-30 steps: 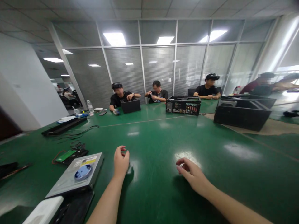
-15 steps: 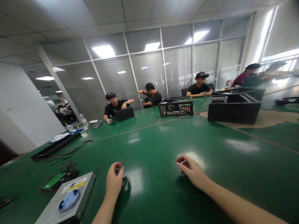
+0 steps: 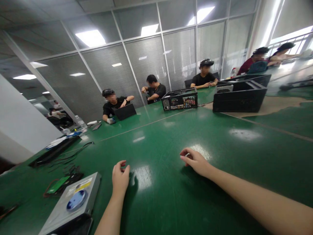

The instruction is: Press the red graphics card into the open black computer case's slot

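My left hand (image 3: 120,176) rests over the green table (image 3: 156,182), its fingers loosely curled and apart from the thumb, holding nothing. To the right, my right hand (image 3: 194,160) is also loosely curled, with a gap between thumb and fingers and nothing visible in it. Closest to my left hand lies a silver metal drive box (image 3: 85,182) with a yellow-and-white label. A round blue-and-white disc (image 3: 77,199) sits on top of it. Beyond the box is a green circuit board (image 3: 58,185) among dark parts and wires.
Across the table stand two open black computer cases (image 3: 179,101) (image 3: 239,98). Several people sit along the far side; one (image 3: 114,106) handles a black panel (image 3: 126,112). Black cables (image 3: 78,151), a long black panel (image 3: 51,151) and a plastic bottle (image 3: 80,122) lie to the left.
The view has tilted down and shifted slightly right, so the far scene appears higher and further left. Both hands keep their loosely curled shape; nothing has been picked up.
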